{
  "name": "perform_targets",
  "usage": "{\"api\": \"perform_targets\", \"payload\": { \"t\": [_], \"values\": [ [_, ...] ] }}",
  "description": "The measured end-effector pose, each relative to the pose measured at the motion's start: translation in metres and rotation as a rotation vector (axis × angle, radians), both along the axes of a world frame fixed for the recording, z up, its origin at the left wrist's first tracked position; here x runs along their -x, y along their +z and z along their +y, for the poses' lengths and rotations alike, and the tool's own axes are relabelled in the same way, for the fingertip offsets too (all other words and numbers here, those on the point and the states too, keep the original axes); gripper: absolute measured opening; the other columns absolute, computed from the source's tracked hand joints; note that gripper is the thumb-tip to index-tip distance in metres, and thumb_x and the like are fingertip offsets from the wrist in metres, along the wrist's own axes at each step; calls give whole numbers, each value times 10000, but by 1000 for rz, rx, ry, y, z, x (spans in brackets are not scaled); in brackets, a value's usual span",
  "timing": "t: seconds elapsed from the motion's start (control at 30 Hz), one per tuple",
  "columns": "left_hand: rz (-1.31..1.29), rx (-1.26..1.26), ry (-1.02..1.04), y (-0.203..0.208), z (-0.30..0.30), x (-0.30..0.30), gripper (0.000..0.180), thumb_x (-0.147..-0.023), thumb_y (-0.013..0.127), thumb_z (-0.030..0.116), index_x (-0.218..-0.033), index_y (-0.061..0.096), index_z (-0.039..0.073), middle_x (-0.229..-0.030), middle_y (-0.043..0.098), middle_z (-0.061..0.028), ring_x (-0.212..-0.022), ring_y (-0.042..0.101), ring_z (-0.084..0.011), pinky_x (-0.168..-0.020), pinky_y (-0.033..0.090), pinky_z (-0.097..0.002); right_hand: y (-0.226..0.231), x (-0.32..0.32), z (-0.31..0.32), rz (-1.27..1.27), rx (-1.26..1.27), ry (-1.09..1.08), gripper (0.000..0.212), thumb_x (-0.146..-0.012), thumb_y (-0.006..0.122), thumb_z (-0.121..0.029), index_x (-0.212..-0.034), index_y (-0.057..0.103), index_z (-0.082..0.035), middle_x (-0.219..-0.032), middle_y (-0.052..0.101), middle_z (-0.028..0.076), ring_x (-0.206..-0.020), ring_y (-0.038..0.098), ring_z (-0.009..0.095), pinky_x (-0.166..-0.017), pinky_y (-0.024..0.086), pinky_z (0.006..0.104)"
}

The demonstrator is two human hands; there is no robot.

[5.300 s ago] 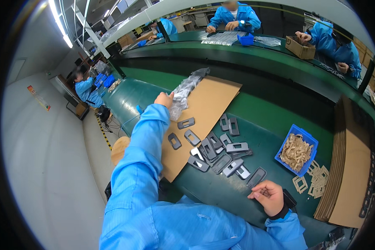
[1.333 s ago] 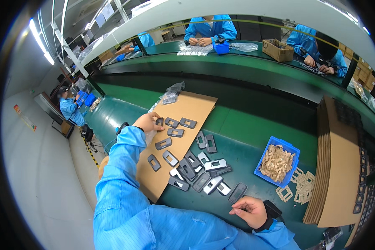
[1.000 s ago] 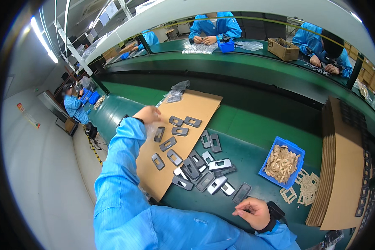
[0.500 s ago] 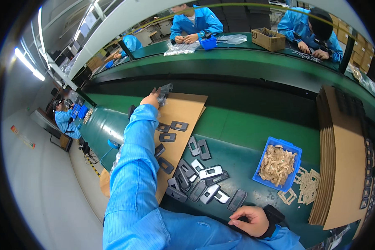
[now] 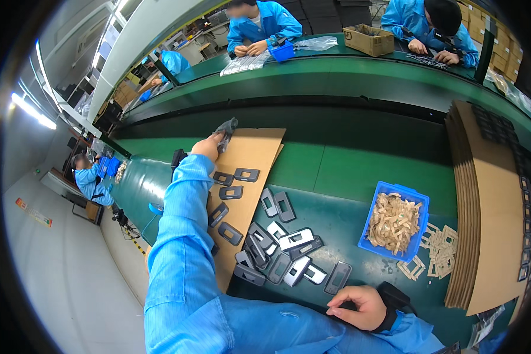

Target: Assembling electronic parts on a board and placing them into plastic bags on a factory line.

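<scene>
The left hand [image 5: 209, 144] reaches far out and grips a crinkly clear plastic bag [image 5: 225, 127] at the far end of the flat brown cardboard sheet [image 5: 256, 159], where small dark grey plastic frames [image 5: 246, 174] lie in rows, likely so each is easy to see. The right hand [image 5: 360, 305] rests loosely curled and holds nothing, touching the green table [image 5: 336, 171] near the heap of more grey frames [image 5: 289, 259]. A blue bin of tan pieces [image 5: 395, 221] sits close by.
</scene>
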State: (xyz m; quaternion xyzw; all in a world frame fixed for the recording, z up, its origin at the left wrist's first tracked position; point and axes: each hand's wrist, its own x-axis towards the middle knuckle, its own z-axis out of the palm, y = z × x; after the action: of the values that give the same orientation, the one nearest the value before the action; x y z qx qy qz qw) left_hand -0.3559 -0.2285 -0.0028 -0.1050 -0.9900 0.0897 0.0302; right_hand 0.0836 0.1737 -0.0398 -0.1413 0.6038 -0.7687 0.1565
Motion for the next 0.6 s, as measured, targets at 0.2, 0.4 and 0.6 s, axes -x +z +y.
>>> {"api": "perform_targets", "payload": {
  "t": [0.2,0.4,0.6],
  "values": [
    [-110,62,-114,20,28,-50,817,-764,533,-88,-1504,398,233,-1509,448,-73,-1148,617,-358,-994,486,-430,0,-1,-1,-36,49,-18,120,-878,710,-19,-993,689,7,-878,718,91,-826,706,141,-756,544,260],
    [-20,-78,-207,26,22,-66,718,-805,568,-45,-1473,434,182,-1418,534,-114,-1113,620,-379,-941,511,-432,-4,-3,-1,-2,50,20,124,-906,652,41,-1029,645,50,-934,689,109,-890,710,171,-791,553,273],
    [17,-412,197,1,0,-13,435,-989,524,386,-1227,645,43,-1140,673,-246,-1111,627,-385,-951,491,-437,-5,-4,-5,-15,77,-28,118,-901,679,-4,-1013,674,31,-900,712,92,-860,710,139,-774,550,261]
  ]
}}
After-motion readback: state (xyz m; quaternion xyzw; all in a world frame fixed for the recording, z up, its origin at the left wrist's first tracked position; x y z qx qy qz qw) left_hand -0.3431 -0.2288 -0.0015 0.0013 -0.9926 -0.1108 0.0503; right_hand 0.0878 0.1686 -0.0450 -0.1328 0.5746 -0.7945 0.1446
